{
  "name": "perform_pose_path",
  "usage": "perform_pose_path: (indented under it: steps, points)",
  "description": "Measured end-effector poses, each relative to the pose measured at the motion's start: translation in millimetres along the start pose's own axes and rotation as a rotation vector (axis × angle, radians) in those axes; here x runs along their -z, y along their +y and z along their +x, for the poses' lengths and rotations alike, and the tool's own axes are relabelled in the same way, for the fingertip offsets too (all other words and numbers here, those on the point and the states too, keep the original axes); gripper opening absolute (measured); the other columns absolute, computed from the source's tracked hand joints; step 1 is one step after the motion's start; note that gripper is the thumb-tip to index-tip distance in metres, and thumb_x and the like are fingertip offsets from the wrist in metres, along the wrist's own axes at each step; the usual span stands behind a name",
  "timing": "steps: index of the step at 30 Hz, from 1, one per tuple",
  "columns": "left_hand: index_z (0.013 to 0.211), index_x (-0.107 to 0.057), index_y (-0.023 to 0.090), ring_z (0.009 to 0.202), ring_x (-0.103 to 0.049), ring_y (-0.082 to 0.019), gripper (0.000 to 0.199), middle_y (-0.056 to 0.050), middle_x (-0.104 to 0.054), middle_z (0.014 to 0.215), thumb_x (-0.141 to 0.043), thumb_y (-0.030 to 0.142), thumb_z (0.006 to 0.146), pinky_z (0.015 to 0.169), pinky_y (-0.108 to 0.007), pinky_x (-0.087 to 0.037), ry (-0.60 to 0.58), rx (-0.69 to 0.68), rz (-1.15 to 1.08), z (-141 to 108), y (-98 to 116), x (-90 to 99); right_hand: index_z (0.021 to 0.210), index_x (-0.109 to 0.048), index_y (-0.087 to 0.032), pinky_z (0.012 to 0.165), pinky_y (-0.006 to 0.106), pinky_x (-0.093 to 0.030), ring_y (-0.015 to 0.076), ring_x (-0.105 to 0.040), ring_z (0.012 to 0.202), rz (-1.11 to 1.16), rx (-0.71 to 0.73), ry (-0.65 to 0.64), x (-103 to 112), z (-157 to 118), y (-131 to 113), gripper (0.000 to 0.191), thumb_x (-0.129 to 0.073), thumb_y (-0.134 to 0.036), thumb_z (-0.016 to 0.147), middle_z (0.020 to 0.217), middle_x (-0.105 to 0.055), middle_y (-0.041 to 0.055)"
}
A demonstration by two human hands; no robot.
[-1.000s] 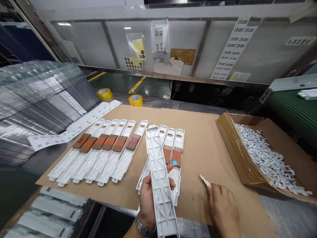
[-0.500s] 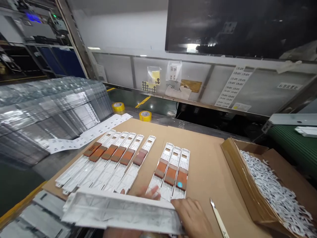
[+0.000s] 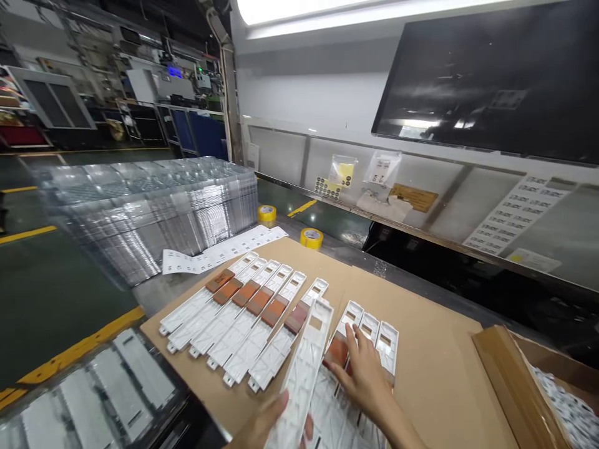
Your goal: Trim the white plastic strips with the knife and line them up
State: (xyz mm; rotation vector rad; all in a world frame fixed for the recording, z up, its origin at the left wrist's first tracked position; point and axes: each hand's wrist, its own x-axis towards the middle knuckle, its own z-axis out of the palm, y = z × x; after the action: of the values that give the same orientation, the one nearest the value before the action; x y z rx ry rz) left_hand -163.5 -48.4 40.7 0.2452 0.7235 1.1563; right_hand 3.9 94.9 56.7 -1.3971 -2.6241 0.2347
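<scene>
White ribbed plastic strip (image 3: 303, 368) sits gripped near its lower end in the left hand (image 3: 259, 427) at the bottom of the frame, thumb against one long edge and a fingertip (image 3: 307, 428) against the other. Its long axis runs from bottom centre up and slightly right, ribbed face upward. The right hand (image 3: 362, 380) lies just beside it, fingers spread and pressed down on a group of white plastic strips (image 3: 374, 340), with an orange-brown pad (image 3: 337, 351) showing by the fingertips. Six more strips (image 3: 243, 318) lie in a slanted row to the left on a cardboard sheet (image 3: 425, 368). Beyond them is a printed label strip (image 3: 219, 252) — its print too small to read.
</scene>
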Motion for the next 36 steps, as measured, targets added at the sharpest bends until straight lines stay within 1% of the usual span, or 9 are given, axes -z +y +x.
perform_pose_path:
  steps: [3,6,10,15,20,27,30,33,36]
  points:
    - [0.082,-0.065,0.011,0.053,-0.059,-0.015,0.066,-0.006,-0.064,0.063,-0.038,0.071,0.075,0.052,-0.026,-0.042,0.044,-0.036,-0.148,45,-11,-11.3,0.131,-0.039,-0.003,0.091,0.045,-0.035,0.0362,-0.043,0.11,-0.035,-0.021,-0.133,-12,19,0,0.072,-0.06,-0.032,0.069,0.12,-0.049,0.0218]
    - [0.078,-0.064,0.011,0.052,-0.06,-0.015,0.066,-0.005,-0.063,0.059,-0.049,0.074,0.067,0.05,-0.023,-0.04,0.061,-0.092,-0.22,80,-27,-15.4,0.126,-0.045,0.001,0.087,0.043,-0.037,0.0341,-0.047,0.099,-0.06,-0.014,-0.152,-12,27,-1,0.071,-0.06,-0.027,0.063,0.108,-0.055,0.0203]
    - [0.073,-0.064,0.012,0.04,-0.056,-0.014,0.066,-0.003,-0.061,0.053,-0.061,0.075,0.053,0.04,-0.022,-0.033,0.076,-0.088,-0.287,99,-46,-3.7,0.118,-0.051,-0.002,0.087,0.04,-0.036,0.0324,-0.045,0.099,-0.065,0.042,-0.201,-5,36,0,0.072,-0.065,-0.035,0.056,0.107,-0.055,0.0175]
    - [0.063,-0.064,0.009,0.038,-0.054,-0.013,0.062,-0.006,-0.06,0.05,-0.056,0.07,0.064,0.038,-0.022,-0.033,0.075,-0.055,-0.315,104,-55,10.8,0.089,-0.06,-0.009,0.08,0.038,-0.038,0.0293,-0.047,0.088,-0.044,0.072,-0.26,1,48,3,0.049,-0.066,-0.037,0.049,0.091,-0.056,0.0132]
    - [0.059,-0.064,0.009,0.039,-0.052,-0.012,0.063,-0.008,-0.058,0.047,-0.043,0.066,0.076,0.041,-0.021,-0.035,0.069,-0.039,-0.307,105,-57,10.8,0.089,-0.061,-0.007,0.08,0.038,-0.038,0.0299,-0.047,0.09,0.025,0.099,-0.318,7,58,6,0.054,-0.069,-0.035,0.043,0.094,-0.056,0.014]
    - [0.058,-0.065,0.005,0.04,-0.053,-0.012,0.076,-0.012,-0.058,0.044,-0.032,0.07,0.078,0.04,-0.019,-0.032,0.059,0.008,-0.261,95,-51,2.9,0.09,-0.064,-0.015,0.069,0.029,-0.041,0.0209,-0.055,0.079,0.268,0.115,-0.478,32,72,29,0.042,-0.069,-0.033,0.053,0.086,-0.062,0.0036]
    - [0.066,-0.066,0.003,0.039,-0.052,-0.012,0.075,-0.012,-0.059,0.046,-0.034,0.07,0.077,0.039,-0.02,-0.032,0.09,-0.006,-0.233,86,-45,-4.1,0.095,-0.065,-0.016,0.067,0.028,-0.044,0.018,-0.058,0.075,0.419,0.103,-0.533,44,76,43,0.034,-0.056,-0.032,0.066,0.083,-0.064,0.0016]
    - [0.079,-0.067,0.005,0.038,-0.048,-0.01,0.07,-0.008,-0.06,0.047,-0.036,0.067,0.078,0.04,-0.02,-0.032,0.158,-0.027,-0.212,75,-41,-13.7,0.11,-0.059,-0.014,0.078,0.032,-0.045,0.0202,-0.058,0.088,0.547,0.102,-0.477,55,66,49,0.042,-0.044,-0.031,0.074,0.097,-0.063,0.0053]
    - [0.089,-0.066,0.008,0.044,-0.053,-0.014,0.066,-0.007,-0.062,0.051,-0.038,0.067,0.078,0.049,-0.025,-0.041,0.226,-0.03,-0.181,66,-39,-22.6,0.128,-0.044,-0.014,0.097,0.04,-0.034,0.0264,-0.045,0.113,0.615,0.119,-0.388,63,35,33,0.067,-0.056,-0.035,0.065,0.124,-0.05,0.01]
